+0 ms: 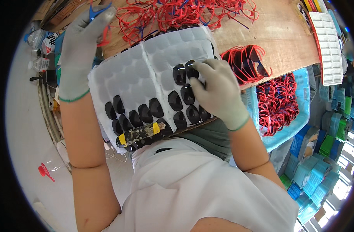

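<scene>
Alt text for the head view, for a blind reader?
A gloved right hand touches a glossy black lens on a white dimpled sheet; the gloved left hand holds a blue and red plastic frame. Red plastic frames lie heaped beyond.

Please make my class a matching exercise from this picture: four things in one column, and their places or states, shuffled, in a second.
Column one
1. Left hand
2. Right hand
3. Light-blue basket
4. Yellow-ended tool

Column two
A. Lying over dark lenses at the edge of the white tray nearest the person
B. Holding a blue-and-red frame
C. Reaching to a dark lens on the right half of the tray
D. Filled with red frames

Right pairs: 1-B, 2-C, 3-D, 4-A
</scene>
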A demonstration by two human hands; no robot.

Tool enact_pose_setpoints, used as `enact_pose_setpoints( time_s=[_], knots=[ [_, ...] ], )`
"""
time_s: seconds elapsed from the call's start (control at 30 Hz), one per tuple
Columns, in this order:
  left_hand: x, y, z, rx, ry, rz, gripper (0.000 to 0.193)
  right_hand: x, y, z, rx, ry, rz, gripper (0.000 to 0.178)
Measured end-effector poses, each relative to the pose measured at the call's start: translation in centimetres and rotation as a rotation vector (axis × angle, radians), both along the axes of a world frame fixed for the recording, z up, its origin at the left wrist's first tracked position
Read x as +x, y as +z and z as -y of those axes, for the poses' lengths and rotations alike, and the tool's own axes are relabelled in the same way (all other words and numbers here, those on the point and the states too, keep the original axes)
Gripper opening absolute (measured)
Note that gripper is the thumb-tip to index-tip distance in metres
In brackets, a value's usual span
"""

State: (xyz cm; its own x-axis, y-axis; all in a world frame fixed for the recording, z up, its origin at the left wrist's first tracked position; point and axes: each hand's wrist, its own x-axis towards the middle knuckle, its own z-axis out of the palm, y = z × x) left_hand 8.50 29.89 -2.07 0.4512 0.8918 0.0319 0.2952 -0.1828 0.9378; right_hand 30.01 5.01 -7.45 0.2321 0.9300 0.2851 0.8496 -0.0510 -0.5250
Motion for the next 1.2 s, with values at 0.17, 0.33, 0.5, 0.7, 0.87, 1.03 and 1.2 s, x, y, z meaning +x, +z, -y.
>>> enact_pose_setpoints(
  time_s=[0.17,0.33,0.5,0.7,0.87,1.03,1.2],
  knots=[
    [-1.4,2.1,9.4,-0.032,-0.137,0.226,0.054,-0.8,-0.7,-1.7,-0.316,-0.203,0.172,0.026],
    [-10.9,2.4,16.8,0.268,-0.702,-0.283,0.043,-1.0,-1.4,-2.1,-0.281,-0.259,0.087,0.026],
    [-12.8,2.3,22.8,-0.043,-0.564,0.01,0.034,-0.9,-1.6,-2.1,-0.13,-0.217,-0.09,0.023],
    [-9.0,2.0,26.3,-0.334,0.032,0.426,0.012,-2.1,2.3,2.5,0.176,0.167,-0.046,0.022],
    [-8.0,1.4,27.2,-0.041,-0.278,0.069,0.013,-6.5,6.2,9.9,0.077,0.414,-0.679,0.031],
    [-6.9,1.4,28.3,0.218,-0.474,-0.137,0.021,-9.2,4.5,12.1,0.198,0.225,-0.858,0.033],
    [-7.6,2.2,29.1,0.114,-0.502,-0.138,0.026,-11.7,4.7,12.4,0.26,0.168,-1.197,0.027]
  ],
)
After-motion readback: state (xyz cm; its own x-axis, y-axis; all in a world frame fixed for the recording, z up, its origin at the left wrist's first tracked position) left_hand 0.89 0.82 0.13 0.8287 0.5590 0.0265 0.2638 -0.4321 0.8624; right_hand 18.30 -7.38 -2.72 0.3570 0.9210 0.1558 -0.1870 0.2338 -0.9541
